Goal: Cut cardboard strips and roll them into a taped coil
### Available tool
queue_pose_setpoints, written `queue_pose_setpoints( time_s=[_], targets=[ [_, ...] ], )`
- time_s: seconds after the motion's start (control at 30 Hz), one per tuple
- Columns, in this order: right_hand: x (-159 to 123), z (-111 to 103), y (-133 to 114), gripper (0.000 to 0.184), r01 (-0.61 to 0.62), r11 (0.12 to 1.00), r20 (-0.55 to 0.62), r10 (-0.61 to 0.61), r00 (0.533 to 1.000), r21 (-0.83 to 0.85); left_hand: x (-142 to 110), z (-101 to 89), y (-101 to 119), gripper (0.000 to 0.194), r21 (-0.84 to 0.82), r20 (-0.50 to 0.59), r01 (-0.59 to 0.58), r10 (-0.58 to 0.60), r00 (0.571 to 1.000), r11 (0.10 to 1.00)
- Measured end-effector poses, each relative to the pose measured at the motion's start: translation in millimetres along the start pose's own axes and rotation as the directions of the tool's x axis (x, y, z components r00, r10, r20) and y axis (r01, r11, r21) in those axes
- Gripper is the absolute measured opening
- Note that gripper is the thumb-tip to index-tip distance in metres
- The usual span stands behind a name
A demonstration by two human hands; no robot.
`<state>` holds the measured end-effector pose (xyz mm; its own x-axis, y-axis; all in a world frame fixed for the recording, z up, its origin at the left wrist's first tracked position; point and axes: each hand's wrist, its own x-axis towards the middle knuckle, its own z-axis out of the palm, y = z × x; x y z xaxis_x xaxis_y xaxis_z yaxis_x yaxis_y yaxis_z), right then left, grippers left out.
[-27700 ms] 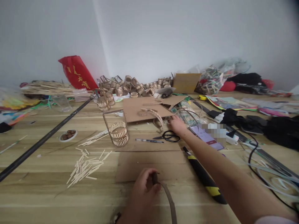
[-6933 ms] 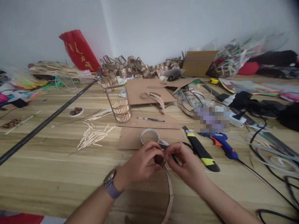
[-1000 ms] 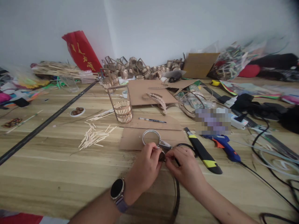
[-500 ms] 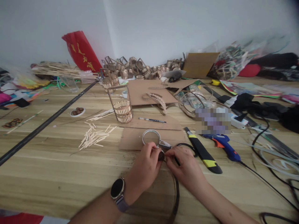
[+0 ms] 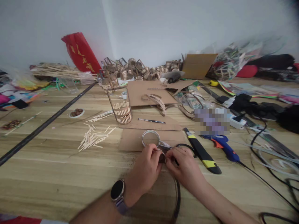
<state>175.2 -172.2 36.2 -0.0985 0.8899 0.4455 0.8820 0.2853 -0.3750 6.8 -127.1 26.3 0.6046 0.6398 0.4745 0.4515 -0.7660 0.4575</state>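
My left hand (image 5: pixel 147 165), with a watch on its wrist, pinches a small dark brown round piece (image 5: pixel 161 158) between thumb and fingertips. Close against the right side of that piece, my right hand (image 5: pixel 181 160) has its thumb and fingers pressed together; whatever is in them is too small to tell. A dark brown strip (image 5: pixel 177 199) curves down from beneath the hands toward the table's front edge. Just beyond my fingers lie a white-rimmed ring (image 5: pixel 143 138) and scissors (image 5: pixel 194 151), whose lower part is covered by my right hand.
To the left are loose short sticks (image 5: pixel 90 140) and a small dish (image 5: pixel 76 115) of brown balls. A slatted miniature bucket (image 5: pixel 121 112) stands beyond, beside cardboard (image 5: pixel 151 124) with a pen (image 5: pixel 151 120) on it. At right lie a utility knife (image 5: pixel 202 152) and a blue glue gun (image 5: pixel 227 149).
Both hands stay together around the brown piece, with only slight finger movement. The whole view has shifted a little.
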Motion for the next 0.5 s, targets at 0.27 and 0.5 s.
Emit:
queue_pose_setpoints(
  time_s=[0.27,0.5],
  targets=[
    [0.8,-0.9,5.1,0.013,-0.007,0.997,-0.043,0.011,0.999,0.079,-0.4,-0.5,-5.5,0.040,-0.034,-0.008,0.034,-0.034,0.999,0.999],
    [0.3,2.7,1.8,0.012,-0.108,0.979,0.000,0.110,0.994,0.175,0.3,1.0,-2.7,0.040,0.002,-0.046,0.032,-0.032,0.998,0.999]
  ],
)
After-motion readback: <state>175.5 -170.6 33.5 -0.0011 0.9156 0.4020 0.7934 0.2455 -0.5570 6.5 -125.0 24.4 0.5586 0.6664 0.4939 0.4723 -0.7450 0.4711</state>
